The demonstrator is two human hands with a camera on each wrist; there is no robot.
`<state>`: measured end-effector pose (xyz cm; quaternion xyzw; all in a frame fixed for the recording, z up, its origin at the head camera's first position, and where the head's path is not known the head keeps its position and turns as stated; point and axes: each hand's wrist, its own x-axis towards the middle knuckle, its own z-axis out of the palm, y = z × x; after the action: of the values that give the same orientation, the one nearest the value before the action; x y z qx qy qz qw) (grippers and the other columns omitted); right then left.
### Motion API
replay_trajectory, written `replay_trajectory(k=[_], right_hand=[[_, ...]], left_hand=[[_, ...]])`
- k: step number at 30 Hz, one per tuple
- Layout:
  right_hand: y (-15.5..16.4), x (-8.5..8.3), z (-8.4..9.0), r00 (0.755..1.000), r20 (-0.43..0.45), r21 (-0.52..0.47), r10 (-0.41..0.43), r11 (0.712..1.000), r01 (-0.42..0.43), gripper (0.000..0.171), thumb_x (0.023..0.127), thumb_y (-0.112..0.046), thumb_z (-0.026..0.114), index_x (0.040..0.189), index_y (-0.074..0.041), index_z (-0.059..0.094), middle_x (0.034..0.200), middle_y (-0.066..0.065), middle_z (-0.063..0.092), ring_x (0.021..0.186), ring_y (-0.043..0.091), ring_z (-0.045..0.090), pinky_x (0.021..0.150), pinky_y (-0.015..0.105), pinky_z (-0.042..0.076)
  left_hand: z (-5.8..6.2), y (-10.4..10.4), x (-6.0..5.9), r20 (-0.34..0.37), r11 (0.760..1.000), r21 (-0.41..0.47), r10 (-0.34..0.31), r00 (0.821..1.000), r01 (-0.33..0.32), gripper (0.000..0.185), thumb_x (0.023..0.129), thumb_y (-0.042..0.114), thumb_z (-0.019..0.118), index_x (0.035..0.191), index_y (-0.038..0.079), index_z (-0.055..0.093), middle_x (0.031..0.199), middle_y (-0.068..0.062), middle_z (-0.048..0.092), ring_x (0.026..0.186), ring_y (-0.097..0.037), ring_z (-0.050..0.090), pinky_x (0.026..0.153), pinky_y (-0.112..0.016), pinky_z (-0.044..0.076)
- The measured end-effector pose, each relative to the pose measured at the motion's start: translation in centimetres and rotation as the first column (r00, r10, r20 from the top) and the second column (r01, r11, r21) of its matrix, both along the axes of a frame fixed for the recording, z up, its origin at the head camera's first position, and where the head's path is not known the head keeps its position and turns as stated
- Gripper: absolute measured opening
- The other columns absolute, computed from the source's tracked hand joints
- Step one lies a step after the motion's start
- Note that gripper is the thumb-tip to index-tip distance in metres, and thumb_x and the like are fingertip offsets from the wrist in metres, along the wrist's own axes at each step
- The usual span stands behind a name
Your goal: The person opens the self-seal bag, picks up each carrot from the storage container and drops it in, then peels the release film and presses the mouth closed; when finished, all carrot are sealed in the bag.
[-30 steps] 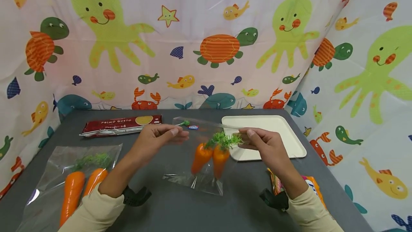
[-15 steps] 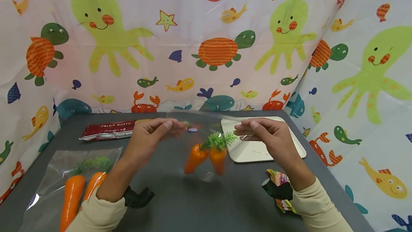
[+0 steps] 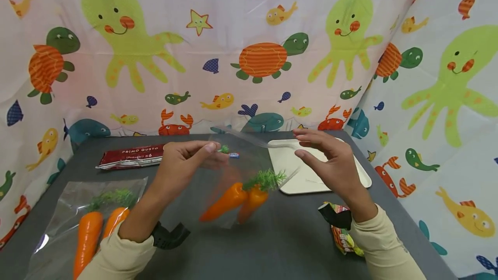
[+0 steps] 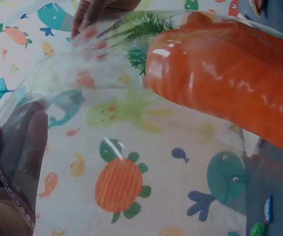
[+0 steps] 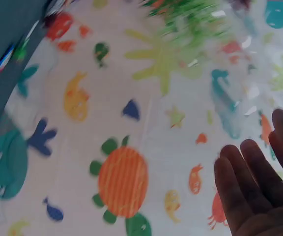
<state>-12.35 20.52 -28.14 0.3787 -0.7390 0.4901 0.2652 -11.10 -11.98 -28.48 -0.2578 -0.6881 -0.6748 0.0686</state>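
Clear bag [image 3: 233, 176] with carrots [image 3: 233, 200] swung left | left hand [image 3: 186, 163] pinching its rim | right hand [image 3: 330, 167] has let go, fingers spread wide

The light is bright and even, soft from above; my arms throw only faint shadows on the dark desk [image 3: 249, 249]. From my head the view bends at the edges, the curtain [image 3: 249, 33] bowing outward. The two carrots [image 3: 233, 200] in the clear bag [image 3: 241, 172] smear with motion blur. At my left wrist the carrot shows white glare spots and my fingers [image 4: 21, 147] are dark and soft. At my right wrist the greens [image 5: 190, 19] are blurred, my fingers [image 5: 252, 187] shadowed.
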Motion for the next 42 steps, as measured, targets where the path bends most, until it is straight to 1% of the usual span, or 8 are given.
replay_trajectory(k=[2, 5, 7, 10, 15, 20, 33, 42], right_hand=[[-0.4, -0.2, 0.7, 0.984, -0.177, 0.005, 0.017, 1.0, -0.017, 0.025, 0.088, -0.006, 0.073, 0.107, 0.01, 0.069, 0.108, 0.021, 0.068, 0.108, 0.023, 0.064, 0.092, 0.031, 0.05], [-1.6, 0.0, 1.9, 0.925, -0.374, -0.014, 0.06, 0.997, -0.071, 0.031, 0.091, -0.02, 0.071, 0.098, 0.01, 0.072, 0.097, 0.019, 0.071, 0.099, 0.024, 0.068, 0.091, 0.032, 0.051], [-2.7, 0.3, 2.7, 0.884, -0.459, -0.005, 0.09, 0.995, -0.103, 0.027, 0.092, -0.018, 0.071, 0.094, 0.008, 0.073, 0.093, 0.018, 0.072, 0.094, 0.026, 0.069, 0.089, 0.033, 0.052], [-3.9, 0.9, 3.5, 0.856, -0.501, 0.048, 0.125, 0.992, -0.117, 0.024, 0.092, -0.016, 0.07, 0.096, 0.008, 0.073, 0.096, 0.017, 0.071, 0.095, 0.03, 0.068, 0.09, 0.035, 0.052], [-5.3, 1.0, 4.3, 0.884, -0.45, 0.176, 0.128, 0.983, -0.053, 0.03, 0.095, -0.022, 0.066, 0.109, 0.004, 0.071, 0.109, 0.015, 0.07, 0.107, 0.032, 0.065, 0.095, 0.04, 0.049], [-5.6, 0.7, 4.2, 0.911, -0.402, 0.207, 0.092, 0.978, -0.007, 0.038, 0.096, -0.031, 0.063, 0.112, 0.003, 0.07, 0.112, 0.014, 0.069, 0.111, 0.031, 0.062, 0.098, 0.041, 0.046], [-5.2, 0.0, 4.0, 0.925, -0.379, 0.252, 0.021, 0.964, 0.081, 0.042, 0.095, -0.037, 0.061, 0.114, 0.0, 0.07, 0.114, 0.01, 0.069, 0.116, 0.029, 0.06, 0.099, 0.042, 0.045], [-5.4, -0.3, 3.6, 0.922, -0.383, 0.254, 0.053, 0.966, 0.05, 0.043, 0.096, -0.034, 0.058, 0.112, 0.004, 0.07, 0.114, 0.013, 0.069, 0.114, 0.031, 0.061, 0.096, 0.042, 0.048]], left_hand=[[0.1, 0.3, -0.1, 0.008, 1.0, -0.018, -0.004, 1.0, 0.004, 0.024, 0.099, 0.015, 0.059, 0.113, -0.002, 0.07, 0.093, -0.012, 0.074, 0.084, -0.03, 0.072, 0.079, -0.042, 0.056], [0.3, 0.7, -0.1, 0.022, 0.999, -0.027, -0.025, 0.999, 0.025, 0.026, 0.099, 0.016, 0.059, 0.113, -0.003, 0.07, 0.094, -0.012, 0.074, 0.085, -0.029, 0.072, 0.077, -0.043, 0.057], [0.4, 1.1, -0.2, 0.031, 0.999, -0.027, -0.045, 0.999, 0.046, 0.026, 0.1, 0.015, 0.058, 0.113, -0.003, 0.07, 0.095, -0.012, 0.074, 0.085, -0.029, 0.072, 0.076, -0.043, 0.057], [0.5, 1.7, -0.3, 0.035, 0.997, -0.022, -0.077, 0.996, 0.078, 0.026, 0.099, 0.014, 0.058, 0.113, -0.005, 0.069, 0.096, -0.013, 0.073, 0.085, -0.03, 0.072, 0.074, -0.044, 0.057], [0.7, 2.6, -0.3, 0.025, 0.993, -0.025, -0.113, 0.993, 0.114, 0.026, 0.1, 0.013, 0.058, 0.113, -0.006, 0.069, 0.095, -0.013, 0.073, 0.086, -0.029, 0.071, 0.075, -0.043, 0.057], [0.6, 3.3, -0.3, -0.003, 0.989, -0.031, -0.148, 0.989, 0.147, 0.024, 0.1, 0.012, 0.057, 0.109, -0.005, 0.071, 0.094, -0.012, 0.073, 0.087, -0.029, 0.071, 0.077, -0.042, 0.057], [0.6, 3.3, -0.5, -0.007, 0.989, -0.027, -0.148, 0.989, 0.147, 0.024, 0.1, 0.01, 0.055, 0.109, -0.007, 0.07, 0.093, -0.014, 0.073, 0.084, -0.03, 0.072, 0.074, -0.043, 0.057], [1.0, 3.4, -0.5, -0.002, 0.985, -0.043, -0.166, 0.986, 0.166, 0.025, 0.1, 0.01, 0.055, 0.109, -0.009, 0.069, 0.094, -0.016, 0.073, 0.085, -0.029, 0.072, 0.074, -0.043, 0.057]])
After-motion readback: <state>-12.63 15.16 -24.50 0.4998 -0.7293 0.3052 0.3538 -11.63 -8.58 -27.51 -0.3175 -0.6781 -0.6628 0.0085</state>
